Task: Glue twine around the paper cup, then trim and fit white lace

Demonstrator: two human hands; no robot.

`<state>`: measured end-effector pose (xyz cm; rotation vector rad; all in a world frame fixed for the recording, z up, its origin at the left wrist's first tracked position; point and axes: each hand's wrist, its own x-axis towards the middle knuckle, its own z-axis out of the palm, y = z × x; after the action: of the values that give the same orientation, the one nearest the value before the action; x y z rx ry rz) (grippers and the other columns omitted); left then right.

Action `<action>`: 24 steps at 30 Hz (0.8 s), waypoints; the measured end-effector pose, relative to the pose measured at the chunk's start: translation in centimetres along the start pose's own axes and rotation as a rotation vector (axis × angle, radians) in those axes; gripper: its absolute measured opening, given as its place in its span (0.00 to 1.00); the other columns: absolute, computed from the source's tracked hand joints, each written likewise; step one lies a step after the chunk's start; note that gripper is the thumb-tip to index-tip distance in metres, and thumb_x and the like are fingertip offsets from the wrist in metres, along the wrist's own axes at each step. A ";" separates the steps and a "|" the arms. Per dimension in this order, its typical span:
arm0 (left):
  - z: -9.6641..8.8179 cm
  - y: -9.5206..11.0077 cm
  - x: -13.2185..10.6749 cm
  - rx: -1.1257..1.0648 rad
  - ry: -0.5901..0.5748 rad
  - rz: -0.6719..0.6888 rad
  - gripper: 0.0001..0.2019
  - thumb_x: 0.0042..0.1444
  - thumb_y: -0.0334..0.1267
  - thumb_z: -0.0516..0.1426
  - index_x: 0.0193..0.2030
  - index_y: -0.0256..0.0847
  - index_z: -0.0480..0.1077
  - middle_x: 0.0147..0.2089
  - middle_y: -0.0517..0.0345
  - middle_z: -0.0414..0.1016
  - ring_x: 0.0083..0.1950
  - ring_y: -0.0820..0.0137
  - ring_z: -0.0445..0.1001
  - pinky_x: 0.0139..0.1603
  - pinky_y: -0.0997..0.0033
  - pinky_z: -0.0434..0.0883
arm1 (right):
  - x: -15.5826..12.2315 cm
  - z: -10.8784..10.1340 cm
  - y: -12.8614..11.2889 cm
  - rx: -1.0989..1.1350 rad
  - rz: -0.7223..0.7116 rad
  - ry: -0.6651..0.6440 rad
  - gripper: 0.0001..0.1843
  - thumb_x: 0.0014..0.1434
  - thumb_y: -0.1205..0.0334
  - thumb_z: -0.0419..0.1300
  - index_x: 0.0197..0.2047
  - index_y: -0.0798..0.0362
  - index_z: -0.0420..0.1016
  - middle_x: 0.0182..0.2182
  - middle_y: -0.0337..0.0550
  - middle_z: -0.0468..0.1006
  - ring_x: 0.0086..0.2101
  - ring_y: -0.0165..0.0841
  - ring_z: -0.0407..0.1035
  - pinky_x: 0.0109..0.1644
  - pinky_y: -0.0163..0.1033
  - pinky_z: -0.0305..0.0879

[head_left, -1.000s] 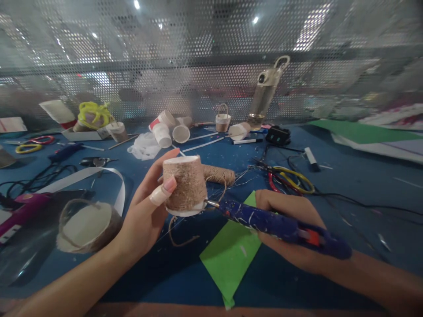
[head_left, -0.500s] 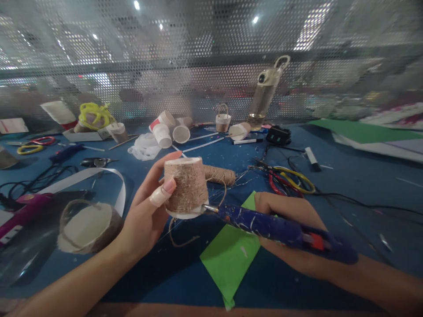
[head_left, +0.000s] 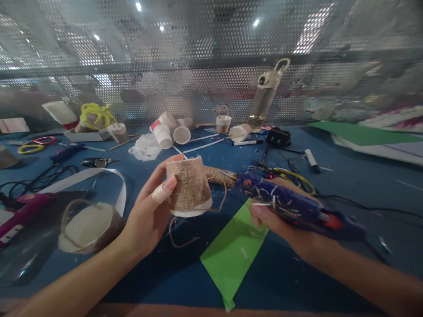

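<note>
My left hand [head_left: 150,204] is closed around a paper cup [head_left: 189,187] wrapped in brown twine, with a white band bare at its lower rim. A loose end of twine [head_left: 222,200] curves off the cup's right side. In my right hand [head_left: 280,218] is a dark blue hot glue gun [head_left: 287,200], its metal tip pointing left, apart from the cup. A roll of twine [head_left: 216,175] lies behind the cup, partly hidden. Below the two hands, a green paper sheet [head_left: 234,255] rests on the blue table.
A twine-handled basket [head_left: 89,229] and a purple glue gun [head_left: 24,213] lie at left. Several paper cups [head_left: 163,134], a small basket [head_left: 223,122] and a water bottle [head_left: 264,99] stand at the back. Yellow-handled scissors [head_left: 300,178] and cables lie right.
The glue gun has moved up and right, its tip leaving the cup's lower edge. My left hand has shifted slightly, tilting the cup a little.
</note>
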<state>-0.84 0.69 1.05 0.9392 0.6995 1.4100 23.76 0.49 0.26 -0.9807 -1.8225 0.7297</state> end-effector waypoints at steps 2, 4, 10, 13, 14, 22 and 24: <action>0.0 -0.2 0.0 0.009 -0.016 -0.035 0.18 0.59 0.42 0.64 0.55 0.46 0.73 0.53 0.53 0.79 0.57 0.55 0.76 0.59 0.55 0.72 | 0.1 0.6 0.0 0.060 -0.001 -0.028 0.04 0.60 0.57 0.65 0.36 0.43 0.74 0.33 0.36 0.80 0.36 0.37 0.77 0.42 0.43 0.75; 0.0 -0.4 0.0 0.026 -0.032 -0.069 0.18 0.59 0.43 0.63 0.56 0.47 0.72 0.54 0.52 0.79 0.56 0.55 0.77 0.58 0.55 0.73 | 0.3 1.0 -0.1 0.146 0.010 -0.079 0.10 0.56 0.56 0.69 0.41 0.43 0.75 0.39 0.38 0.81 0.43 0.40 0.78 0.49 0.45 0.75; -0.1 -0.7 -0.1 0.075 -0.059 -0.097 0.19 0.61 0.44 0.62 0.57 0.48 0.71 0.56 0.51 0.78 0.54 0.55 0.79 0.52 0.59 0.76 | 0.0 1.8 -0.4 0.322 0.106 -0.123 0.15 0.54 0.62 0.72 0.42 0.43 0.73 0.41 0.38 0.83 0.44 0.40 0.79 0.51 0.46 0.76; 0.0 -0.6 -0.2 0.101 -0.047 -0.101 0.19 0.60 0.44 0.63 0.58 0.48 0.71 0.56 0.51 0.78 0.54 0.57 0.78 0.49 0.62 0.76 | -0.2 1.9 -0.3 0.375 0.160 -0.131 0.15 0.55 0.58 0.72 0.43 0.44 0.72 0.39 0.38 0.82 0.41 0.37 0.79 0.49 0.44 0.77; 0.0 -0.6 -0.2 0.107 -0.038 -0.101 0.20 0.60 0.44 0.63 0.58 0.48 0.71 0.56 0.52 0.78 0.54 0.57 0.78 0.49 0.63 0.76 | -0.3 1.8 -0.2 0.372 0.179 -0.139 0.14 0.56 0.56 0.71 0.42 0.44 0.72 0.38 0.38 0.82 0.38 0.36 0.79 0.46 0.44 0.78; -0.1 -0.6 0.0 0.132 -0.038 -0.093 0.18 0.60 0.44 0.64 0.56 0.51 0.72 0.54 0.54 0.79 0.52 0.59 0.78 0.46 0.65 0.75 | 0.0 1.2 -0.1 0.176 0.097 -0.092 0.07 0.59 0.57 0.68 0.35 0.47 0.74 0.33 0.36 0.79 0.34 0.31 0.76 0.38 0.37 0.76; -0.3 -0.7 0.0 0.139 -0.055 -0.084 0.18 0.60 0.43 0.63 0.57 0.51 0.72 0.55 0.54 0.78 0.53 0.59 0.77 0.47 0.66 0.75 | 0.1 1.1 -0.4 0.130 0.089 -0.073 0.07 0.59 0.56 0.68 0.35 0.46 0.74 0.33 0.35 0.79 0.32 0.31 0.75 0.37 0.37 0.75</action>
<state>-0.73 0.81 0.33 1.0413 0.7938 1.2697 22.64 0.28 0.18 -0.9651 -1.7786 0.9377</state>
